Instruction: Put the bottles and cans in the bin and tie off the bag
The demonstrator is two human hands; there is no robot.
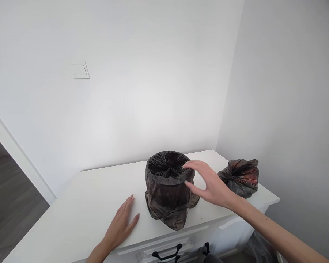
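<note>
A small bin lined with a black trash bag (167, 197) stands upright on the white dresser top. The bag is folded out over the rim, hangs down the outside, and gathers to a twisted point within. My right hand (208, 182) is at the bin's right rim, thumb and fingers apart, with nothing between them; whether the fingertips touch the bag I cannot tell. Left of the bin, my left hand (122, 223) lies flat on the dresser top with its fingers stretched out. A tied, filled black trash bag (241, 179) sits behind my right wrist, its contents showing reddish through the plastic.
The white dresser (98, 190) stands against the wall in a corner and has black drawer handles (167, 252). A light switch (80, 70) is on the wall. Something of clear plastic (259, 248) lies below at the lower right. A doorway with dark flooring (13, 186) is at the left.
</note>
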